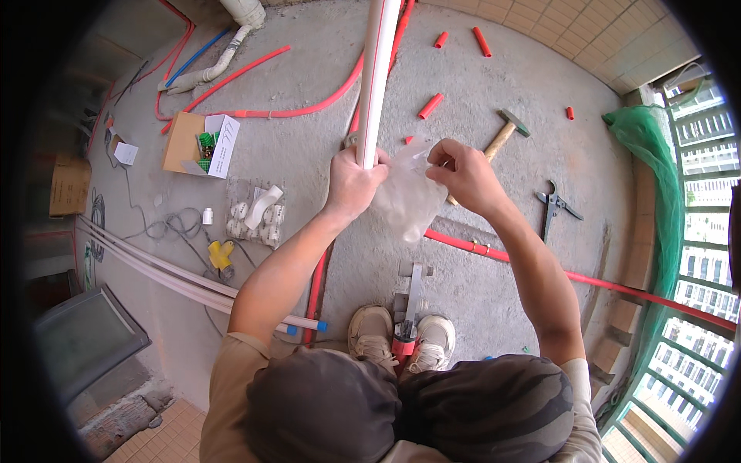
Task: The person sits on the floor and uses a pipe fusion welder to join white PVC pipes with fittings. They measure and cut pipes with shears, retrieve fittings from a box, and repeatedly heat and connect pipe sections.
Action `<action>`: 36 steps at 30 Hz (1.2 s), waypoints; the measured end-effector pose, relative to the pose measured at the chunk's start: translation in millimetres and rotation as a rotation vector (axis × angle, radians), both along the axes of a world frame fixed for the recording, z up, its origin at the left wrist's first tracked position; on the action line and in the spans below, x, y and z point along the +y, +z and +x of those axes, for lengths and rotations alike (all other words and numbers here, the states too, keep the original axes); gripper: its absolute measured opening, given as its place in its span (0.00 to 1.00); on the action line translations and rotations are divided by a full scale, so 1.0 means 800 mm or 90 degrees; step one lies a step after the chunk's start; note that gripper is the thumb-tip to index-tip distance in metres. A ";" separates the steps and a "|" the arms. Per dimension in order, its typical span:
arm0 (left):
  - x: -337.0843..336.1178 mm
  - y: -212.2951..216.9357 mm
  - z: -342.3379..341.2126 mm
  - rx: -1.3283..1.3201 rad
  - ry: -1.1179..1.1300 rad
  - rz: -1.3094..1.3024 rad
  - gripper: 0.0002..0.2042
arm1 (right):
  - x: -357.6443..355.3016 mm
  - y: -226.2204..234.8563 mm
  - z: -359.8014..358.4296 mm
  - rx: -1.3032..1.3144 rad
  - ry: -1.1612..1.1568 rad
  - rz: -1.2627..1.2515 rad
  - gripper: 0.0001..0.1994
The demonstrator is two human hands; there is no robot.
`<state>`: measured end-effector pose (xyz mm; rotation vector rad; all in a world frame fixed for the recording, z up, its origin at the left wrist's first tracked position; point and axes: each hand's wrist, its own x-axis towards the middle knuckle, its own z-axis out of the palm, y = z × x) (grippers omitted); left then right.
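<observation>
My left hand (352, 184) is closed around the lower end of a long white pipe (378, 85) with a thin red stripe, which runs up and away from me. Beside it hangs a clear plastic bag (405, 197) with pale pieces inside that I cannot make out. The fingers of my right hand (467, 176) are pinched together at the bag's upper right edge. Whether my left fingers also grip the bag is hidden. On the floor between my shoes stands a pipe welding tool (403, 339) with a flat metal plate and a red body.
A hammer (502, 140) and pipe cutters (554, 207) lie to the right. At left are an open box (184, 143) of green-and-metal parts, bagged white fittings (266, 216) and white pipes (177, 270). Red conduit (610, 284) crosses the concrete. Green netting (656, 166) hangs by the railing.
</observation>
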<state>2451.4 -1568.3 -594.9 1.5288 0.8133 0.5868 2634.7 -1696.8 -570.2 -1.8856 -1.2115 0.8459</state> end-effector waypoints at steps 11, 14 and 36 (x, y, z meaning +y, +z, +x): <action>0.019 -0.119 -0.022 0.081 -0.121 -0.280 0.22 | -0.032 -0.020 0.003 -0.050 0.070 -0.098 0.12; 0.009 -0.115 -0.025 0.078 -0.093 -0.302 0.21 | -0.037 -0.019 0.008 0.084 0.054 -0.126 0.09; -0.014 0.023 -0.043 -0.290 -0.137 -0.388 0.47 | -0.085 0.029 -0.004 0.328 -0.078 0.296 0.29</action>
